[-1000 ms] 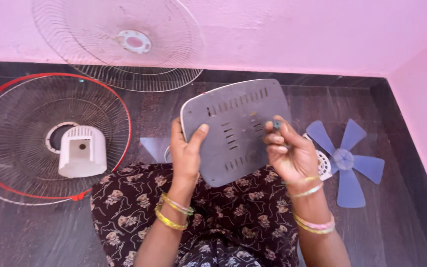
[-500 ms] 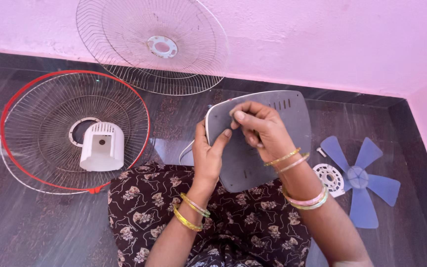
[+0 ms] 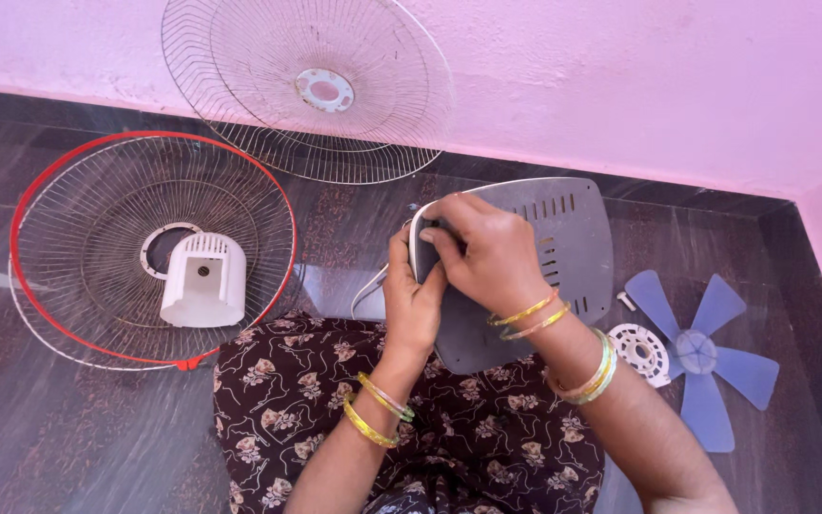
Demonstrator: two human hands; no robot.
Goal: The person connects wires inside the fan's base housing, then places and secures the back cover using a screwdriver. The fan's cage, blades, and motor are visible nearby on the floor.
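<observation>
Dark, glossy stone flooring (image 3: 68,447) runs up to a pink-painted wall (image 3: 620,76), and the person sits on it with a brown floral garment (image 3: 459,428) spread over the lap. Above the lap, tilted up toward the camera, is a grey base plate (image 3: 563,252), flat with rounded corners and rows of narrow slots. The left hand (image 3: 413,300) clasps its near left edge, thumb curled over the rim, bangles at the wrist. The right hand (image 3: 487,252) reaches across from the right, fingers bunched and pressed onto the plate's upper left corner; whether they pinch something small there cannot be made out. To the left lies a round wire fan guard with a red rim (image 3: 149,247), with a white plastic motor cover (image 3: 204,281) resting in it. A second, plain wire guard (image 3: 311,90) leans against the wall. On the right lie a translucent blue fan blade (image 3: 701,357) and a small white round disc (image 3: 639,350) just beside it.
</observation>
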